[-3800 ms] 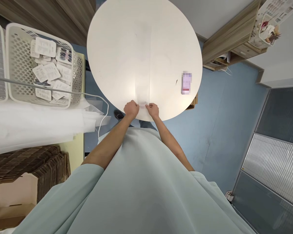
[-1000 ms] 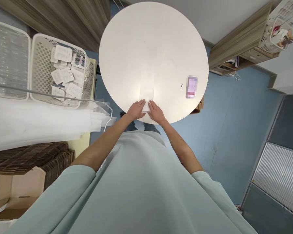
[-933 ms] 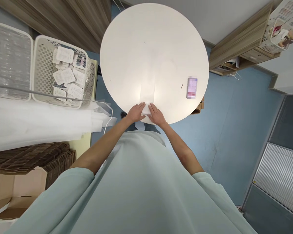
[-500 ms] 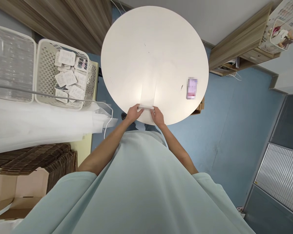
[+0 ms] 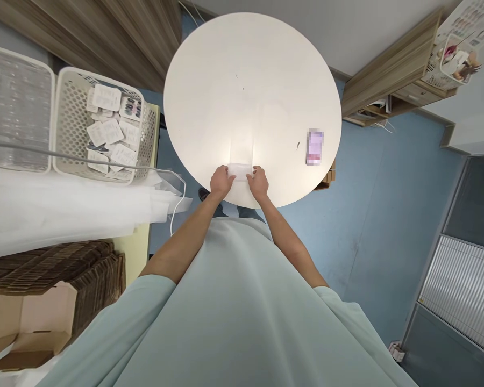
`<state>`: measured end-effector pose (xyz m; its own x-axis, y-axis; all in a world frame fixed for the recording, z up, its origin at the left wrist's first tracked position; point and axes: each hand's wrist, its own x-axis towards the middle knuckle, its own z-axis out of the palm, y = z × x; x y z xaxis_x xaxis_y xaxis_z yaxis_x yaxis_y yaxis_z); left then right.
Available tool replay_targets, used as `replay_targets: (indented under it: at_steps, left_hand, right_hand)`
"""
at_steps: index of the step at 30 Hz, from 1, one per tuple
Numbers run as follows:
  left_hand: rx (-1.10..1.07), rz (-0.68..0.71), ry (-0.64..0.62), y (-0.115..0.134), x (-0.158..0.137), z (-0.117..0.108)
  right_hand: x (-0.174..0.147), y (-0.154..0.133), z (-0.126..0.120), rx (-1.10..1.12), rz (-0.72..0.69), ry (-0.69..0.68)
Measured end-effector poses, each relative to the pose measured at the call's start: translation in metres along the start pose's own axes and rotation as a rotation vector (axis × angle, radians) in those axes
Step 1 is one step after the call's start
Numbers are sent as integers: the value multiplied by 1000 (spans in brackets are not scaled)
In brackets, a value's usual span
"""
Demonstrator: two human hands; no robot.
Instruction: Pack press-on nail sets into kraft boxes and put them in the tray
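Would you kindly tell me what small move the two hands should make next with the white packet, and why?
Probably roll the white packet one turn away from the body, keeping it level: the left hand and right hand hold its opposite ends, and a pale strip seems to lie flat on the round table just beyond it.

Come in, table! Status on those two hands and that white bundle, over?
Left hand and right hand on opposite ends of white bundle. Bundle at near side of round table. Blurred purple item off right, apart from both hands.
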<state>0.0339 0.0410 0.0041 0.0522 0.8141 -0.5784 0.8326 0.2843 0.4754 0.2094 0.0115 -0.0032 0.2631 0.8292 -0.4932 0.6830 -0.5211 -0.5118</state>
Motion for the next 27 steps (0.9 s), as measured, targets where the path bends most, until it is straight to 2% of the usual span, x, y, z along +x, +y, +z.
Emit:
replay_targets:
  at_steps: [1, 3, 6, 8, 11, 14, 20, 27]
  left_hand:
    - [30, 34, 40, 1, 0, 0]
    - [106, 193, 77, 4, 3, -1]
    - [219, 512, -19, 9, 16, -2]
    - [280, 612, -115, 13, 27, -4]
    - [341, 612, -206, 13, 38, -9]
    - [338, 611, -239, 6, 36, -14]
    - [289, 618, -256, -12, 9, -11]
    - [323, 668, -273, -31, -31, 2]
  right_hand:
    - [0, -3, 0, -44, -35, 11]
    - [0, -8, -1, -134, -156, 14]
    - [3, -10, -5, -226, -347, -49]
    - [6, -9, -10, -257, -409, -108]
    - [12, -4, -17, -280, -420, -165]
    - [11, 2, -20, -266, -414, -188]
    - [-11, 15, -17, -234, -454, -187]
    - [-57, 36, -10, -312, -499, -215]
